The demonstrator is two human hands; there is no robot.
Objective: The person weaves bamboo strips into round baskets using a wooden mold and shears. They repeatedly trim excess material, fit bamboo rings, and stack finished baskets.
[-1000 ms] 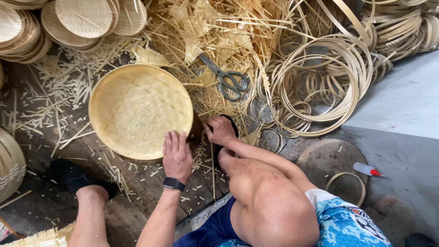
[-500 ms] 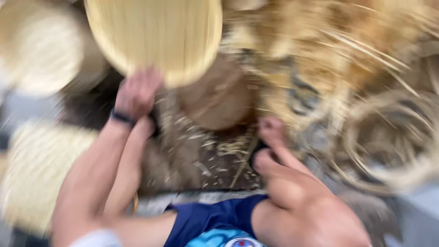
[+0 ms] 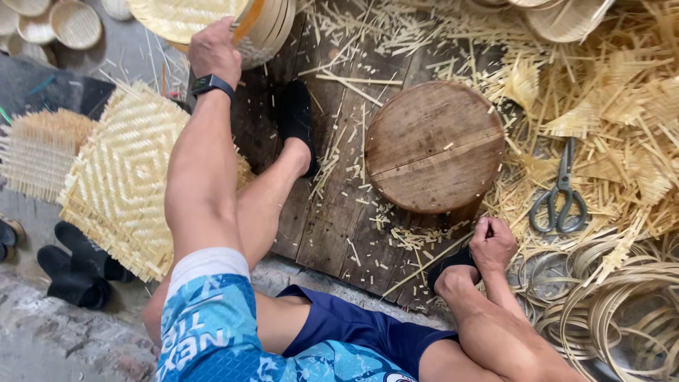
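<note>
the left hand point(image 3: 214, 51) reaches up and left, its grip lying on the rim of a round woven tray point(image 3: 185, 17) that rests on top of a stack of trays point(image 3: 272, 32) at the upper edge of the view; the fingers fold over the rim, though how tightly they close cannot be told from here. a black watch point(image 3: 211, 84) sits on that wrist. the right hand point(image 3: 493, 245) is low on the right, its grip curled narrow and holding nothing that shows, resting on the right foot in a black shoe point(image 3: 450, 260) by the edge of the wooden boards point(image 3: 332, 212).

just above that hand stands a round wooden block point(image 3: 433, 145), its top bare but for a few splinters. the left foot, in a black shoe point(image 3: 300, 120), is planted on the boards between the block and the left arm. under the left arm lies a flat square woven mat point(image 3: 124, 180) with frayed edges, and a second, smaller mat point(image 3: 35, 152) lies further left. scissors point(image 3: 560, 194) lie on loose bamboo strips point(image 3: 622, 92) to the right of the block, well apart from both hands. coiled bamboo hoops point(image 3: 622, 311) fill the lower right corner. small baskets point(image 3: 60, 20) sit at the upper left, and a pair of dark shoes point(image 3: 71, 269) lies on the floor at lower left.
</note>
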